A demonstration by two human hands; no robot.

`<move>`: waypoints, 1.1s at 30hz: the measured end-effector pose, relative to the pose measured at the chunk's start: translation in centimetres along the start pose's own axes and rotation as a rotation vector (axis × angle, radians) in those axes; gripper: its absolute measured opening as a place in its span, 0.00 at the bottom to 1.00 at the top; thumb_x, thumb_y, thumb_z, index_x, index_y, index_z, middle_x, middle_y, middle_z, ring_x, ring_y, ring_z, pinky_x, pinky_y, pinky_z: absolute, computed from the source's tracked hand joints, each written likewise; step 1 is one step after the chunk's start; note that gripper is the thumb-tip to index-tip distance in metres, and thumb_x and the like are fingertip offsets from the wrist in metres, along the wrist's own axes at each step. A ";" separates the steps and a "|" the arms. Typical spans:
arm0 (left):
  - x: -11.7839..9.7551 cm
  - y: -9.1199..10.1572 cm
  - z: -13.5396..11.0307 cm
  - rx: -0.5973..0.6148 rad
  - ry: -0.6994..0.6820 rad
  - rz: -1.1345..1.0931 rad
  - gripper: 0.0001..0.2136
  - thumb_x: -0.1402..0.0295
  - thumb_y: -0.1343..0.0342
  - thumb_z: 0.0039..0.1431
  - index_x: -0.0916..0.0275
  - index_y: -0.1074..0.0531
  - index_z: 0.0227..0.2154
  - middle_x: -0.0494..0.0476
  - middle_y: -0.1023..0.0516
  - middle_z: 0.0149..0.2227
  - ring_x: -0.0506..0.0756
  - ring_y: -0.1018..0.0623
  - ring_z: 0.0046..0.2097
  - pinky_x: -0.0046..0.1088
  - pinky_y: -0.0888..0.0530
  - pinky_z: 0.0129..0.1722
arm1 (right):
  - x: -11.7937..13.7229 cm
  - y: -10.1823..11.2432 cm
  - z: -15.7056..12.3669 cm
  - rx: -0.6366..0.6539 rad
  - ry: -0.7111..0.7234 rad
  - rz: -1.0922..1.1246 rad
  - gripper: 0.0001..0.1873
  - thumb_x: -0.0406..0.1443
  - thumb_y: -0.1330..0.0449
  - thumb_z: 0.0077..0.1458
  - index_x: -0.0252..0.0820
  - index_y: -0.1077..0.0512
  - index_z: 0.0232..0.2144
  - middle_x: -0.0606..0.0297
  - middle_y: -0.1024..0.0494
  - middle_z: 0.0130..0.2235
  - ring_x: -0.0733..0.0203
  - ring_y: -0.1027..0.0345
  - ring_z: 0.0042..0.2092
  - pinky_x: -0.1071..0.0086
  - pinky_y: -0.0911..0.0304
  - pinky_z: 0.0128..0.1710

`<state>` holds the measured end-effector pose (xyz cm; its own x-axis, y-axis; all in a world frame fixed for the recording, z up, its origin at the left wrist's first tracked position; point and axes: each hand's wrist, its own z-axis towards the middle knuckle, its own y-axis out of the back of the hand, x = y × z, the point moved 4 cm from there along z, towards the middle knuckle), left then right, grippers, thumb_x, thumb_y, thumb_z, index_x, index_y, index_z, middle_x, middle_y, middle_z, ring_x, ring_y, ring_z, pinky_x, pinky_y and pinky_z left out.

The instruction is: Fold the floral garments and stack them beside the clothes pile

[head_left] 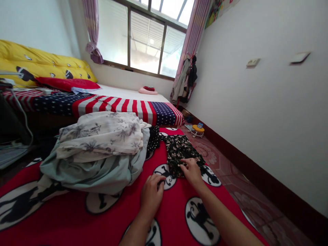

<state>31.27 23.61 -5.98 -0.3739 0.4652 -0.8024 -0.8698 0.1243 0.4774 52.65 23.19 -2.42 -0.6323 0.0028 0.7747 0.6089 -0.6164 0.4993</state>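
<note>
A small black garment with a pale flower print (180,150) lies flat on the red blanket (102,222) with white round cartoon patches. My right hand (191,171) rests on its near edge, fingers curled and pinching the cloth. My left hand (151,195) lies on the red blanket just left of the garment, fingers bent down against a white patch; whether it holds any cloth is hidden. Left of both hands sits a heap of laundry, a white flowered cloth (102,135) on top of pale green fabric (97,172).
A bed with a stars-and-stripes cover (123,106), a red pillow (66,83) and a yellow quilt (38,61) stands behind. The window (146,41) is at the back. Clothes hang in the corner (186,80). A small toy (197,129) stands on the tiled floor along the right wall.
</note>
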 end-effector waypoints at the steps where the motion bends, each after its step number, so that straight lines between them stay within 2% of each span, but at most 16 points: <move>1: 0.0 0.0 0.0 0.000 -0.001 0.001 0.12 0.78 0.49 0.55 0.58 0.23 0.36 0.56 0.21 0.41 0.58 0.25 0.46 0.38 0.29 0.48 | 0.5 0.2 0.2 -0.018 0.048 -0.055 0.12 0.37 0.39 0.45 0.44 0.21 0.34 0.59 0.26 0.39 0.56 0.31 0.35 0.60 0.35 0.42; 4: 0.1 0.0 0.0 -0.006 -0.004 0.005 0.12 0.78 0.49 0.55 0.58 0.23 0.36 0.56 0.21 0.41 0.58 0.25 0.46 0.38 0.29 0.48 | 2.1 -0.2 0.4 -0.024 0.260 -0.230 0.15 0.36 0.43 0.52 0.43 0.23 0.42 0.55 0.27 0.49 0.50 0.33 0.50 0.57 0.40 0.53; 5: 0.1 0.0 0.0 -0.006 -0.006 0.006 0.12 0.77 0.49 0.55 0.58 0.23 0.36 0.56 0.21 0.41 0.58 0.25 0.46 0.38 0.29 0.48 | 2.4 -0.6 0.3 0.019 0.314 -0.270 0.15 0.35 0.43 0.53 0.43 0.23 0.42 0.55 0.26 0.49 0.50 0.35 0.53 0.57 0.41 0.54; 7: 0.0 0.0 0.0 -0.004 -0.008 0.005 0.12 0.77 0.49 0.56 0.58 0.23 0.36 0.56 0.21 0.40 0.58 0.25 0.46 0.38 0.29 0.48 | 2.2 -1.4 0.3 0.127 0.351 -0.301 0.11 0.35 0.41 0.53 0.45 0.22 0.39 0.57 0.23 0.47 0.51 0.33 0.51 0.59 0.40 0.53; 9: -0.1 0.1 0.0 0.000 -0.007 0.002 0.12 0.77 0.49 0.56 0.58 0.23 0.36 0.56 0.21 0.40 0.58 0.25 0.45 0.37 0.29 0.48 | 1.3 -1.3 0.7 0.172 0.333 -0.311 0.08 0.37 0.41 0.54 0.46 0.22 0.33 0.61 0.21 0.42 0.55 0.30 0.46 0.63 0.38 0.50; 10: -0.1 0.1 0.0 0.004 -0.006 0.001 0.12 0.77 0.49 0.56 0.58 0.23 0.36 0.56 0.21 0.40 0.58 0.25 0.45 0.37 0.29 0.48 | 0.7 -0.7 1.3 0.147 0.313 -0.311 0.08 0.37 0.42 0.55 0.46 0.22 0.33 0.62 0.20 0.41 0.56 0.29 0.45 0.64 0.38 0.49; 12: -0.1 0.1 0.0 0.013 -0.003 0.000 0.12 0.77 0.49 0.56 0.58 0.24 0.36 0.56 0.22 0.41 0.58 0.25 0.46 0.37 0.30 0.48 | -0.8 1.3 2.7 0.027 0.251 -0.327 0.11 0.38 0.45 0.56 0.44 0.23 0.36 0.60 0.22 0.43 0.56 0.31 0.47 0.63 0.39 0.51; 15: -0.1 0.1 0.1 0.028 0.010 0.002 0.11 0.77 0.49 0.57 0.58 0.24 0.36 0.55 0.22 0.41 0.57 0.26 0.46 0.37 0.30 0.48 | -3.5 4.8 4.9 -0.173 0.107 -0.382 0.17 0.38 0.45 0.52 0.38 0.26 0.42 0.52 0.25 0.46 0.50 0.33 0.49 0.56 0.41 0.52; 18: 0.0 0.0 0.1 0.030 0.022 0.004 0.11 0.77 0.49 0.57 0.58 0.24 0.36 0.54 0.22 0.41 0.57 0.26 0.46 0.36 0.31 0.48 | -6.1 6.8 6.0 -0.236 -0.010 -0.432 0.20 0.39 0.42 0.48 0.35 0.26 0.42 0.50 0.25 0.44 0.49 0.31 0.44 0.57 0.37 0.48; 21: 0.0 -0.1 0.1 0.032 0.023 0.010 0.11 0.77 0.48 0.57 0.58 0.24 0.36 0.54 0.22 0.41 0.57 0.26 0.46 0.36 0.31 0.48 | -8.0 6.9 6.6 -0.221 -0.074 -0.466 0.19 0.40 0.44 0.50 0.34 0.25 0.42 0.50 0.23 0.42 0.51 0.28 0.42 0.60 0.35 0.44; 25: 0.0 0.0 0.1 0.034 0.025 0.014 0.11 0.77 0.48 0.57 0.58 0.24 0.36 0.53 0.22 0.41 0.57 0.27 0.46 0.35 0.31 0.47 | -9.0 5.9 7.5 -0.166 -0.091 -0.499 0.20 0.40 0.44 0.52 0.37 0.25 0.45 0.54 0.21 0.42 0.52 0.27 0.43 0.62 0.35 0.44; 29: 0.0 0.0 0.1 0.036 0.028 0.014 0.11 0.77 0.49 0.57 0.58 0.24 0.36 0.53 0.22 0.40 0.57 0.27 0.45 0.35 0.31 0.47 | -8.6 5.4 7.9 -0.086 -0.041 -0.530 0.20 0.34 0.40 0.46 0.41 0.24 0.45 0.60 0.19 0.40 0.55 0.27 0.42 0.65 0.35 0.43; 33: -0.1 0.0 0.1 0.030 0.025 0.008 0.10 0.77 0.48 0.57 0.58 0.24 0.35 0.53 0.22 0.40 0.57 0.27 0.45 0.34 0.31 0.47 | -7.0 6.2 6.7 -0.074 0.058 -0.581 0.15 0.32 0.44 0.51 0.42 0.22 0.39 0.61 0.20 0.40 0.54 0.29 0.45 0.63 0.37 0.46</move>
<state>31.34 23.66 -5.83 -0.3894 0.4441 -0.8070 -0.8567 0.1471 0.4944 64.01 24.63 -2.15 -0.8787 0.3152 0.3585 0.1208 -0.5799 0.8057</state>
